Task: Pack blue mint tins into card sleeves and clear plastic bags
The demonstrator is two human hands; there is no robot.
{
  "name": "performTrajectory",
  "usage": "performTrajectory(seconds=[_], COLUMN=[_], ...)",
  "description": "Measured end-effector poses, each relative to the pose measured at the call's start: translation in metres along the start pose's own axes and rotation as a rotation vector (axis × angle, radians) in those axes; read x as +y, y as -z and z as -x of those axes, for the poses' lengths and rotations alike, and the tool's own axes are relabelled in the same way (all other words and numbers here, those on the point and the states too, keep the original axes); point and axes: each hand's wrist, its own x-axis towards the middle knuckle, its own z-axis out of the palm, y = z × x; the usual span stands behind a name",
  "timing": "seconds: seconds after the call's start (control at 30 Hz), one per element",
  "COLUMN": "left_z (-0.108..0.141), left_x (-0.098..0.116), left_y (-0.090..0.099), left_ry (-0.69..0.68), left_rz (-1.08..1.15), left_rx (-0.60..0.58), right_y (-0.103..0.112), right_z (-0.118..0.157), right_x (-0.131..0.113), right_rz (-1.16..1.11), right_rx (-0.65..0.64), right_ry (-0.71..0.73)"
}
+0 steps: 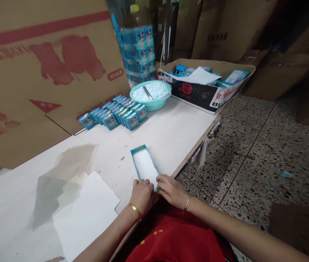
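A shallow open cardboard box (145, 165), white inside with blue walls, lies lengthwise on the table close to my body. My left hand (142, 194), with a gold bracelet at the wrist, is closed on the left part of the box's near end. On the right corner of that same end, my right hand (173, 190) has its fingers bent over the wall. The two hands nearly touch. Left of them lie flat white cardboard blanks (88, 214) with notched edges.
Rows of small blue packets (116, 112) stand further back beside a turquoise basin (153, 105) of small pale pellets. A black-and-white carton (198, 94) holds blue boxes. A large brown carton (47, 80) walls the left side. The table edge (189, 154) drops to a speckled floor.
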Motion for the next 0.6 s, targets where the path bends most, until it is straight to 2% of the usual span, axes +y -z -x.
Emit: performTrajectory(seconds=[0.23,0.33,0.4,0.47,0.5,0.53,0.6], left_z=[-0.017,-0.017,-0.012,-0.011,-0.014,-0.02,-0.044], left_x=[-0.009,-0.005,-0.004,-0.008,-0.014,-0.023,-0.049], left_y=[0.027,0.031,0.035,0.047,0.056,0.068,0.096], left_ry=[0.017,0.035,0.025,0.004,-0.013,-0.033,-0.063], left_rz=[0.168,0.166,0.145,0.183,0.23,0.284,0.362], left_rx=[-0.295,-0.342,-0.349,-0.31,-0.247,-0.151,0.128], right_y=[0.002,0.003,0.0,-0.007,-0.012,-0.016,-0.023], right_z=[-0.006,-0.005,-0.007,-0.011,-0.015,-0.019,-0.029], right_x=[0.0,0.004,0.005,0.007,0.009,0.01,0.015], right_rz=[-0.096,-0.256,-0.349,-0.386,-0.394,-0.4,-0.415], right_rx=[-0.036,0.004,0.094,0.203,0.24,0.259,0.257], right_ry=[-0.019,-0.028,-0.112,-0.257,-0.315,-0.351,-0.37])
